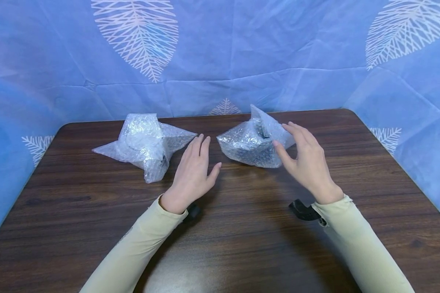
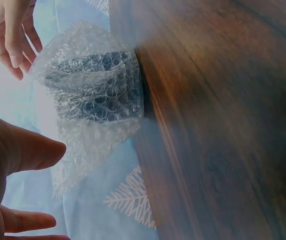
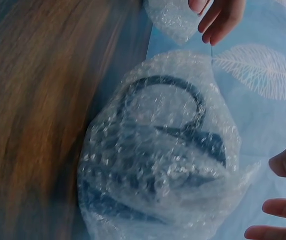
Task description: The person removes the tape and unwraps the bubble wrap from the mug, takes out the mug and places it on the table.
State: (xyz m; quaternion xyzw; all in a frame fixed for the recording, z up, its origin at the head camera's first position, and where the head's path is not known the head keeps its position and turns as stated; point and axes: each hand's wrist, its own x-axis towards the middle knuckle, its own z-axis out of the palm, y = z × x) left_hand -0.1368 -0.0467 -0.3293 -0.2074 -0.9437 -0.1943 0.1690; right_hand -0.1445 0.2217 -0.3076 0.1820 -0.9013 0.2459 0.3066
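Note:
Two bubble-wrap bundles lie near the table's far edge. My left hand [image 1: 190,175] is beside the left bundle [image 1: 141,140], its fingers extended and its fingertips close to that bundle's right-hand point. To the right, my right hand [image 1: 308,162] hovers at the right side of the other bundle [image 1: 242,146], thumb and fingers apart. In the right wrist view, a gap shows between those fingertips and the wrap. Through the plastic there, a dark curved loop [image 3: 165,80] joined to a dark body is visible; the wrap blurs what it is. A loose flap of wrap sticks up from this bundle.
The dark wood-grain table [image 1: 242,244] has rounded far corners. Behind it and along both sides hangs blue cloth [image 1: 264,53] printed with white leaves. A black strap [image 1: 304,210] sits at my right wrist, by the sleeve cuff.

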